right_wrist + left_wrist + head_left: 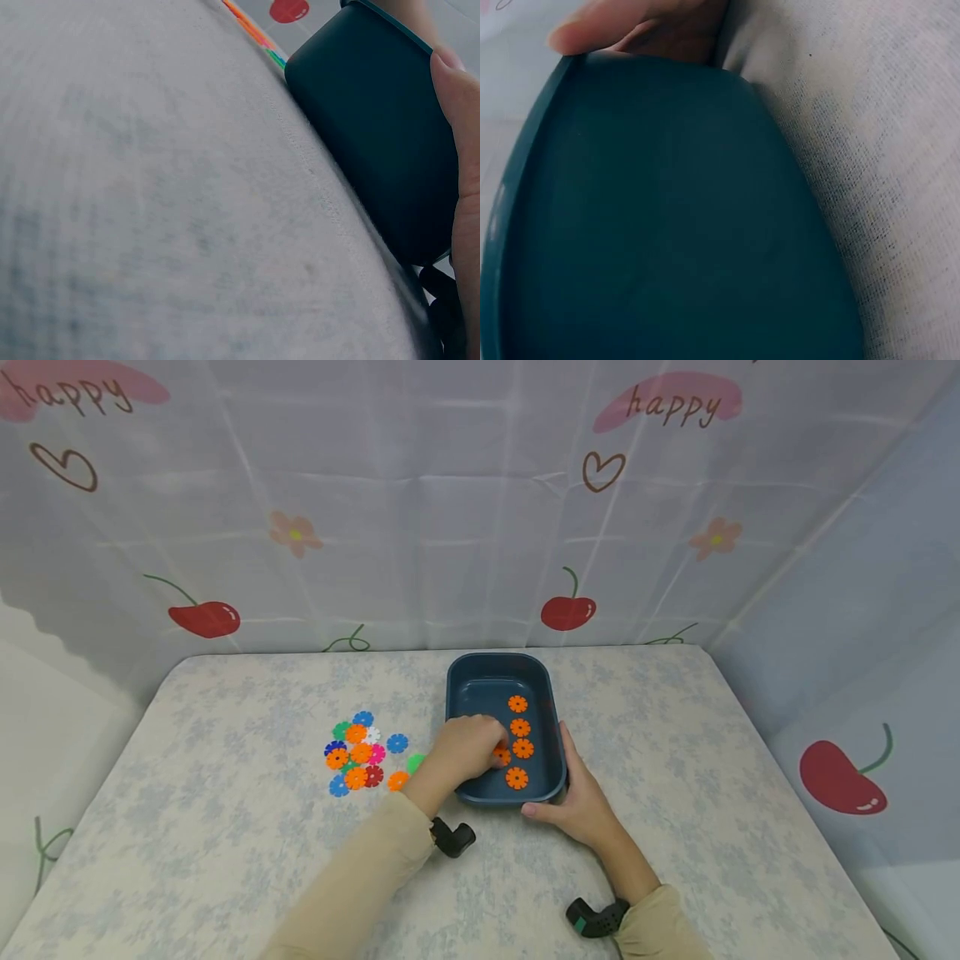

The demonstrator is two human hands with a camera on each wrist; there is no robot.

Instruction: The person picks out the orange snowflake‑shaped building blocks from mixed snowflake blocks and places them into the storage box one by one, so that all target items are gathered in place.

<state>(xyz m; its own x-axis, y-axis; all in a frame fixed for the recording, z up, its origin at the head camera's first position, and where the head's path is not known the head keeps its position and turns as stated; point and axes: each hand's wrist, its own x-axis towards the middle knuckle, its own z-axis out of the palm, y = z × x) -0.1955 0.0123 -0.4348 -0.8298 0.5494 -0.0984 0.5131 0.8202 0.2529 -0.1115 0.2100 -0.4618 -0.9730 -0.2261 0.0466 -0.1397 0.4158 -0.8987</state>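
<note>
A dark blue, deep rectangular tray (468, 689) stands on the table. My left hand (465, 747) reaches over its left side, with curled fingers pinching an orange notched plastic disc (503, 757) near the tray floor; the fingertips are partly hidden. More orange discs (521, 727) lie in a rough column along the right half of the tray. My right hand (581, 802) grips the tray's near right corner, thumb at the front and fingers along the right side. In the right wrist view the thumb (448, 71) presses the tray's wall (375, 127) near the rim.
Left of the tray is a loose cluster of notched discs (356, 753) in orange, blue, green, white, pink and red. A blue disc (397, 743) and a green disc (416, 763) lie closer to the tray. A printed curtain (450, 527) hangs behind the table (225, 827).
</note>
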